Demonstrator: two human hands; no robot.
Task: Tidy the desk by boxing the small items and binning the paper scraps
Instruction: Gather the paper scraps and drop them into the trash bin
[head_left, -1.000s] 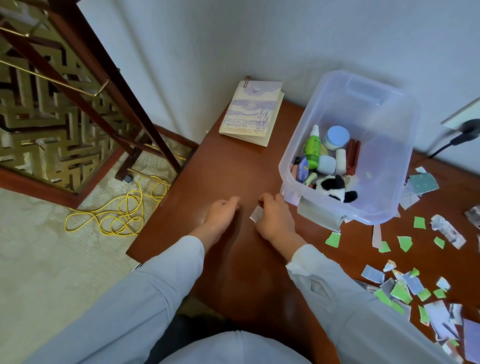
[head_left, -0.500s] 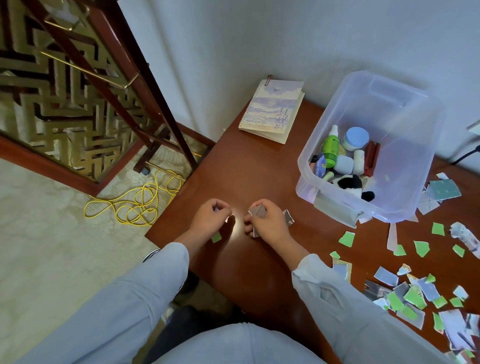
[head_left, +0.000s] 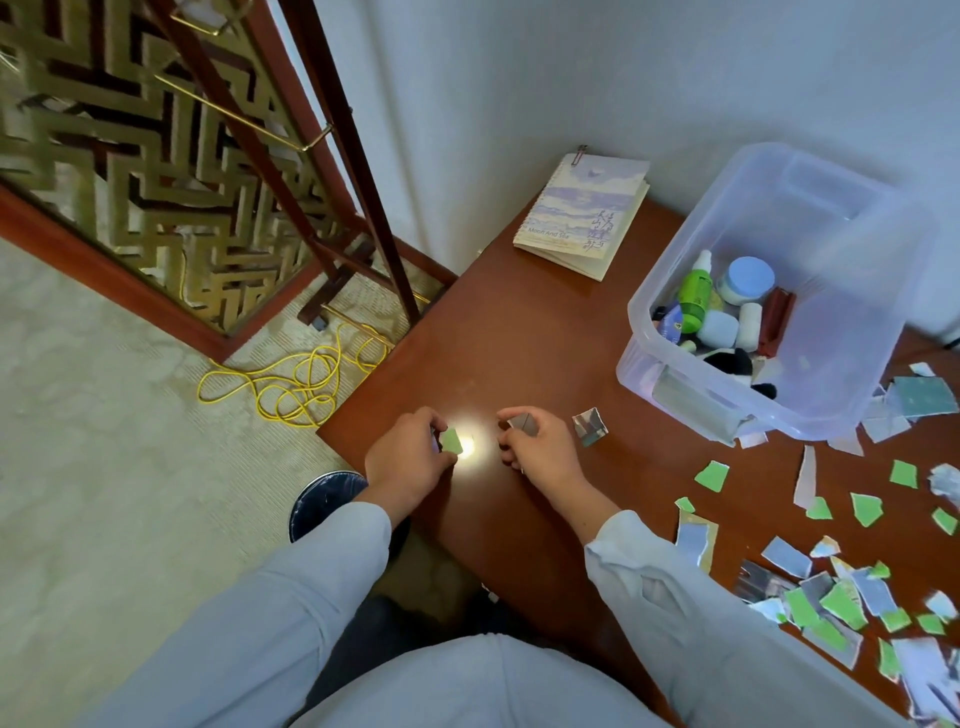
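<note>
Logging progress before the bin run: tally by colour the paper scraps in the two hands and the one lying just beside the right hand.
Green: 1, the green scrap pinched in the left hand
Grey: 1 visible, the grey scrap pinched in the right hand
Printed grey and white: 1, the printed scrap lying on the desk
Total: 3
</note>
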